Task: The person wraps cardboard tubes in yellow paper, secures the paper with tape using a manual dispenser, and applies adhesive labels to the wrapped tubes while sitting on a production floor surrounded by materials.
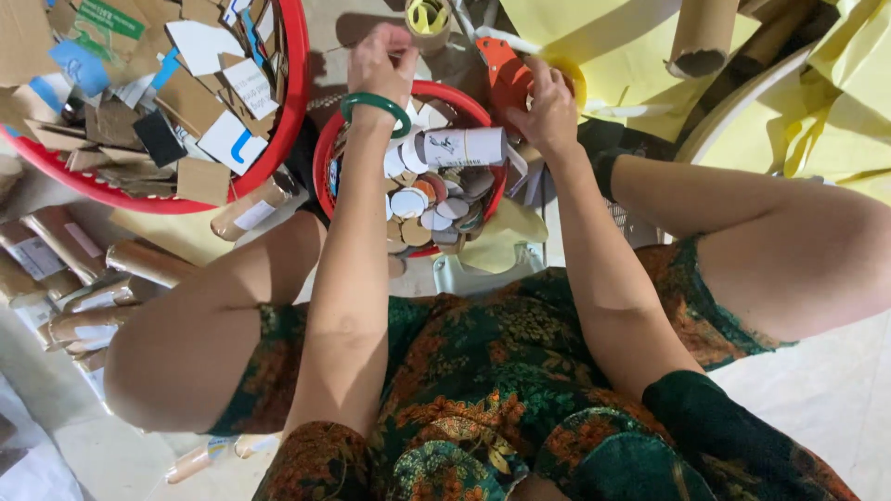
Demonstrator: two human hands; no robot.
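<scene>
My left hand [380, 63], with a green bangle [374, 102] on the wrist, is raised above a small red basket [327, 148] and pinches something small that I cannot make out. My right hand [548, 111] grips orange-handled scissors [501, 74] over the basket's right rim. Round cardboard discs [413, 204] fill the basket, and a white cardboard tube [464, 147] lies across its top between my hands.
A large red basket [292, 102] of cardboard scraps stands at the left. Cardboard tubes [65, 250] lie on the floor at the left, more tubes [701, 37] and yellow sheets [613, 46] at the top right. My knees flank the small basket.
</scene>
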